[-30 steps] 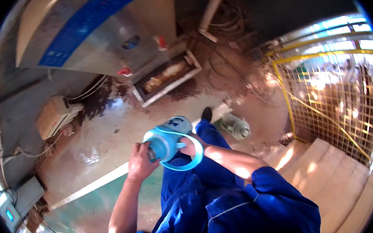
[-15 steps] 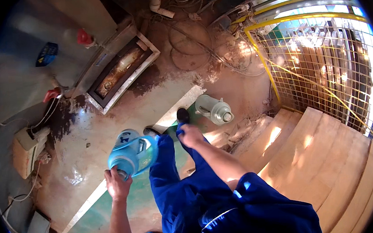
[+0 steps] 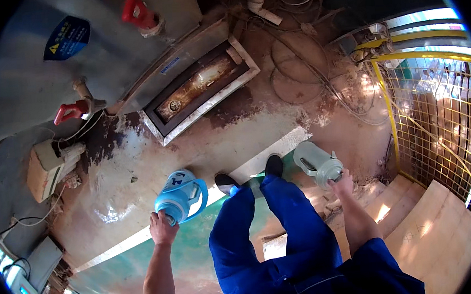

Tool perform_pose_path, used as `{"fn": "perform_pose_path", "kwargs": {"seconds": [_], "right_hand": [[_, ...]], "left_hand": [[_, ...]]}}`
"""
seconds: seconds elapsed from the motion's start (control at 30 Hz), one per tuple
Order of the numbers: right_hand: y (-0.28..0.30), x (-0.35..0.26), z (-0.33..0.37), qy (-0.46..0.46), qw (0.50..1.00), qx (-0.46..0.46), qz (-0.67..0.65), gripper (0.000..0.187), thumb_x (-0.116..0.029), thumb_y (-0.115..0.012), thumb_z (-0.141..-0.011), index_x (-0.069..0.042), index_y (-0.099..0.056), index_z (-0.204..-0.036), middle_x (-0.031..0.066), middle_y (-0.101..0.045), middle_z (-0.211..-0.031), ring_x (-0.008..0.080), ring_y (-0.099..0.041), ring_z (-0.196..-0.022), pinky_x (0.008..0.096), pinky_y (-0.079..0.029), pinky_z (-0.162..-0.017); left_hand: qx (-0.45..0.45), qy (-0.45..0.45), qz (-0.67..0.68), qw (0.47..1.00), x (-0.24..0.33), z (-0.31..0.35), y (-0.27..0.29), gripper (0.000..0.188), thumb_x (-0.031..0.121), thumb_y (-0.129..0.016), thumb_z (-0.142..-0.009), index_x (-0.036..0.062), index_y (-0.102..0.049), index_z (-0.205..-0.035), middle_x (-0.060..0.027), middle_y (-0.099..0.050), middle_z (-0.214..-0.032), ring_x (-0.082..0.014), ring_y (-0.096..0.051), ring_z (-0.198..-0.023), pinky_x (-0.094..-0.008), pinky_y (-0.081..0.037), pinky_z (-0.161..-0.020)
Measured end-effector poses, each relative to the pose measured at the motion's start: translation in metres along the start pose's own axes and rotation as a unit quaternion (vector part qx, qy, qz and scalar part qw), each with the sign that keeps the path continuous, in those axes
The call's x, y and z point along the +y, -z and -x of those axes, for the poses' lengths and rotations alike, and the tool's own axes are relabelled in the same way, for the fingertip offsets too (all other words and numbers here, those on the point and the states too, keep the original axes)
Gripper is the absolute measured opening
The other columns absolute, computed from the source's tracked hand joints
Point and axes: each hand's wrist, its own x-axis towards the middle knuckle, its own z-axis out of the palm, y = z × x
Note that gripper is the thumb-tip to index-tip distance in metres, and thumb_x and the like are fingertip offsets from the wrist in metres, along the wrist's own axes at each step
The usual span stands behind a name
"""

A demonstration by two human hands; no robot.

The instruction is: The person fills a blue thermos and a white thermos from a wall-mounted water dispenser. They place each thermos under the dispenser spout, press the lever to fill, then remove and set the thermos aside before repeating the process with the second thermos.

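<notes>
My left hand (image 3: 163,229) is closed around the top of a light blue thermos flask (image 3: 177,202), which has a looped handle on its right side. To the right of my shoes stands a pale grey-green thermos flask (image 3: 313,158). At its top, the fingers of my right hand (image 3: 342,184) are bent around the stopper area; the stopper itself is mostly hidden by them. My two legs in blue trousers (image 3: 231,224) are between the flasks.
A metal tank carries two taps with red handles (image 3: 139,13). Below them is a rusty drip tray (image 3: 200,88). Hoses (image 3: 302,75) lie ahead on the floor. A yellow-framed mesh fence (image 3: 435,114) and wooden boards (image 3: 418,215) are at the right, a cardboard box (image 3: 45,168) at the left.
My right hand has moved from over my leg out to the top of the pale flask. My left hand stays on the blue flask, which now looks smaller. The view has shifted.
</notes>
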Motion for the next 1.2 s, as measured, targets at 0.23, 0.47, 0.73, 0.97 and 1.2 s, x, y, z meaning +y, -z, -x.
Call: {"fn": "perform_pose_path", "kwargs": {"seconds": [0.23, 0.47, 0.73, 0.97, 1.2], "right_hand": [[0.028, -0.038, 0.036, 0.084, 0.996, 0.04, 0.018, 0.063, -0.026, -0.081, -0.064, -0.004, -0.051, -0.115, 0.0248, -0.053, -0.115, 0.043, -0.053, -0.108, 0.0487, -0.045, -0.093], [0.078, -0.064, 0.099, 0.227, 0.97, 0.082, 0.022, 0.062, -0.026, -0.081, -0.061, -0.006, -0.054, -0.113, 0.0235, -0.054, -0.111, 0.0432, -0.054, -0.105, 0.0502, -0.044, -0.091], [0.158, -0.143, 0.227, 0.382, 0.909, 0.164, -0.004, 0.06, -0.032, -0.083, -0.057, -0.005, -0.057, -0.105, 0.0214, -0.057, -0.098, 0.041, -0.059, -0.09, 0.0492, -0.051, -0.077], [0.264, -0.191, 0.372, 0.392, 0.908, 0.143, -0.045, 0.058, -0.04, -0.08, -0.062, -0.005, -0.055, -0.101, 0.02, -0.056, -0.099, 0.04, -0.06, -0.093, 0.0485, -0.051, -0.077], [0.322, -0.195, 0.459, 0.483, 0.855, 0.17, -0.077, 0.062, -0.038, -0.079, -0.064, -0.003, -0.054, -0.109, 0.0201, -0.057, -0.103, 0.039, -0.061, -0.095, 0.0472, -0.052, -0.081]], "left_hand": [[-0.026, 0.029, -0.036, 0.999, -0.008, -0.007, -0.027, 0.06, 0.025, -0.082, -0.063, 0.0088, -0.047, -0.109, -0.0135, -0.053, -0.105, -0.0322, -0.056, -0.102, -0.045, -0.046, -0.087], [-0.038, 0.061, -0.025, 0.997, -0.03, 0.003, -0.05, 0.062, 0.025, -0.081, -0.064, 0.0072, -0.048, -0.113, -0.0142, -0.053, -0.108, -0.0316, -0.055, -0.104, -0.0443, -0.044, -0.09], [0.063, -0.253, 0.345, 0.902, 0.131, 0.084, 0.083, 0.092, 0.025, -0.085, -0.064, 0.0028, -0.04, -0.141, -0.0188, -0.043, -0.144, -0.0359, -0.039, -0.135, -0.0425, -0.03, -0.115], [0.215, -0.366, 0.356, 0.832, 0.226, 0.2, 0.249, 0.073, 0.029, -0.079, -0.067, 0.0006, -0.051, -0.128, -0.0172, -0.052, -0.133, -0.0354, -0.045, -0.129, -0.0499, -0.033, -0.109], [0.348, -0.438, 0.376, 0.738, 0.2, 0.226, 0.315, 0.06, 0.029, -0.077, -0.065, 0.0015, -0.056, -0.115, -0.0162, -0.057, -0.125, -0.0362, -0.053, -0.119, -0.048, -0.04, -0.102]]}}
